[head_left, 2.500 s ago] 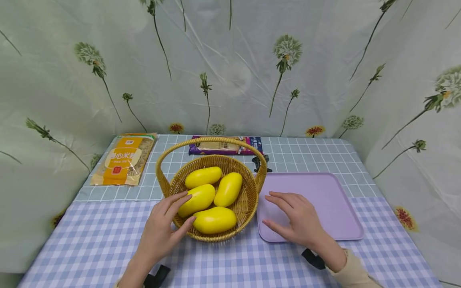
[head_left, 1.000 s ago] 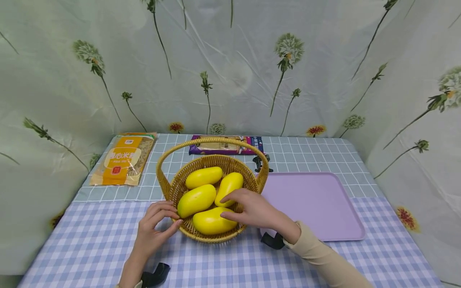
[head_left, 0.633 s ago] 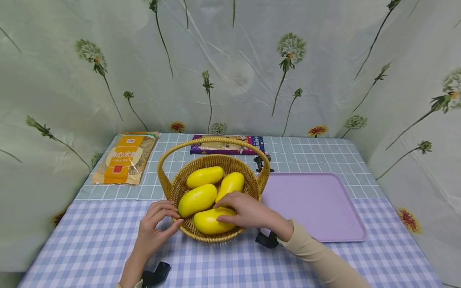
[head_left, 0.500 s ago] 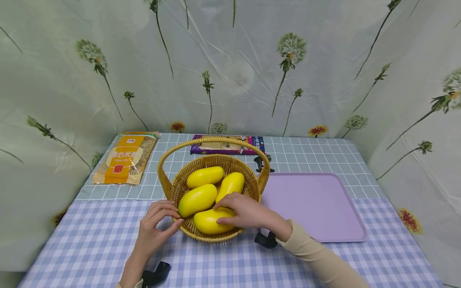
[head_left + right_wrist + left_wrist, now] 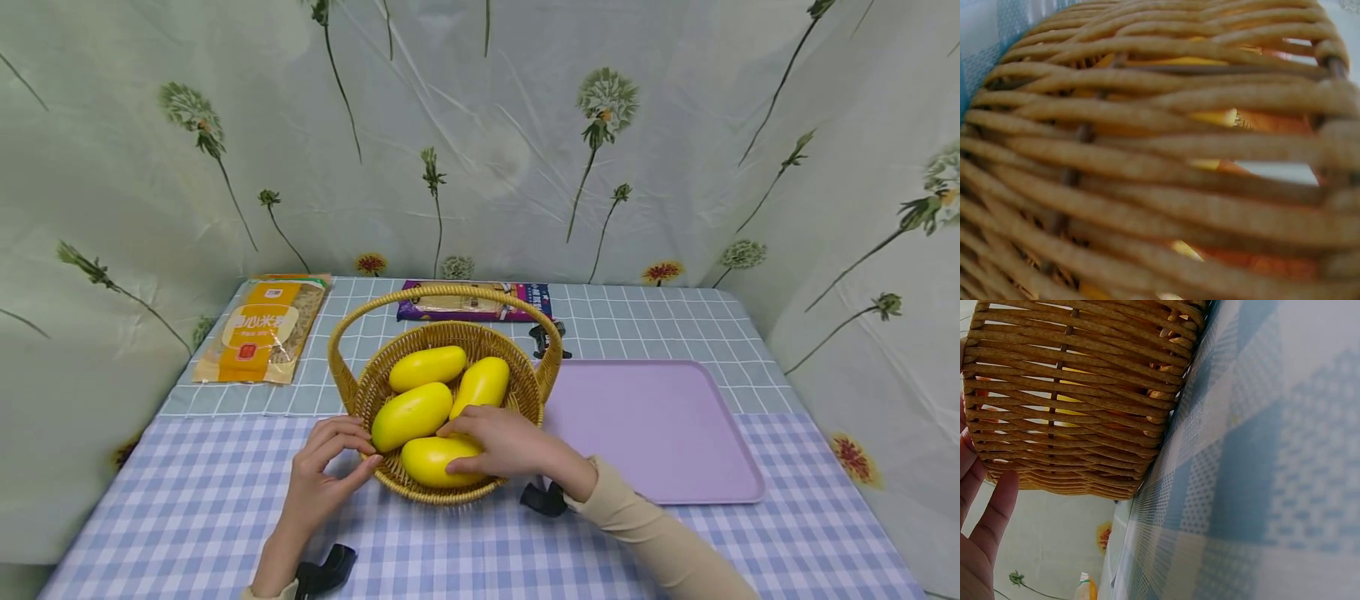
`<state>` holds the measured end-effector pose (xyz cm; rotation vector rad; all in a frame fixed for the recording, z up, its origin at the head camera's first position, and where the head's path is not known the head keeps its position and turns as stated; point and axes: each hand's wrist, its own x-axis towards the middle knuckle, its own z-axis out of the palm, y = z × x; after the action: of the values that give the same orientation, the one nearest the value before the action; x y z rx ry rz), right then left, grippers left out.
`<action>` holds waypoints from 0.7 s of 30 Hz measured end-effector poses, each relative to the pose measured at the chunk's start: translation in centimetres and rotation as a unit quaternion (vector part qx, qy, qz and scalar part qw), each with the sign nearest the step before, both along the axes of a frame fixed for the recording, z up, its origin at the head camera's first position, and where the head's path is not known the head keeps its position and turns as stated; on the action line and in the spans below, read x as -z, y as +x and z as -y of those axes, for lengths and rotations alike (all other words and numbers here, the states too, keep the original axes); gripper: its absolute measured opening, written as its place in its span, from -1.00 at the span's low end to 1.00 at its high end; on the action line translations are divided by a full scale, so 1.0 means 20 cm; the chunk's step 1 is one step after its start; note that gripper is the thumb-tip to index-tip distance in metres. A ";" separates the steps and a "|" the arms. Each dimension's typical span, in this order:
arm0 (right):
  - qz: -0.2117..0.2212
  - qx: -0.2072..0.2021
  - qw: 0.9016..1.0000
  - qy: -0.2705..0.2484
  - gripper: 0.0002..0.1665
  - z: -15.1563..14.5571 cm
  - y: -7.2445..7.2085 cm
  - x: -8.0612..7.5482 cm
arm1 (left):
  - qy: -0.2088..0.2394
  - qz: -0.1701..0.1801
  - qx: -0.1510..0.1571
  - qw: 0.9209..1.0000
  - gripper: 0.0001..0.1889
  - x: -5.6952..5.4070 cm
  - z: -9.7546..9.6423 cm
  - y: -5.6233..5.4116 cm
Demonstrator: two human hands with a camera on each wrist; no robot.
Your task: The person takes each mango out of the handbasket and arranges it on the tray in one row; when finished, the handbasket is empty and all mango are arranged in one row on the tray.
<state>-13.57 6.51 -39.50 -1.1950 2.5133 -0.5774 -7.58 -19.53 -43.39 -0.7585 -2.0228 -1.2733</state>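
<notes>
Head view shows me the near fruit [image 5: 429,462] at the front of the basket [image 5: 450,498], right under the right hand [image 5: 508,439]. It lies long-ways from side to side, so its left end pokes out past the grip, and its right end hides under the hand. The grip goes across the fruit, bent about as wide as the fruit is thick: thumb on the front side, fingers over the back. I think it has hold, but the right wrist view gives me only blurry basket, so I can't tell how tight. The left hand [image 5: 320,473] is farther off, pinching the basket's left rim. Just to the right lies the tray [image 5: 660,429].
</notes>
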 end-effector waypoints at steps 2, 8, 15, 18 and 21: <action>0.002 0.004 1.000 0.007 -0.43 0.01 0.00 0.00 | 0.000 0.001 0.001 1.000 -0.83 0.00 0.00 0.00; 0.013 0.009 1.000 0.014 -0.40 0.03 0.01 0.00 | 0.000 -0.001 0.000 1.000 -0.83 0.00 0.00 0.00; 0.049 0.009 0.999 0.009 -0.41 0.03 0.00 0.01 | 0.004 -0.003 0.002 1.000 -0.84 0.00 0.00 -0.01; 0.053 0.005 0.999 0.011 -0.41 0.02 -0.01 0.02 | 0.006 -0.003 0.001 1.000 -0.83 0.01 0.00 -0.01; 0.053 0.003 0.999 0.006 -0.40 0.02 -0.01 0.02 | 0.007 -0.005 0.000 1.000 -0.81 0.01 0.00 -0.01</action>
<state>-13.72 6.04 -39.97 -1.1220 2.4299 -0.6111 -7.71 -19.51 -43.60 -0.7568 -2.0033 -1.2807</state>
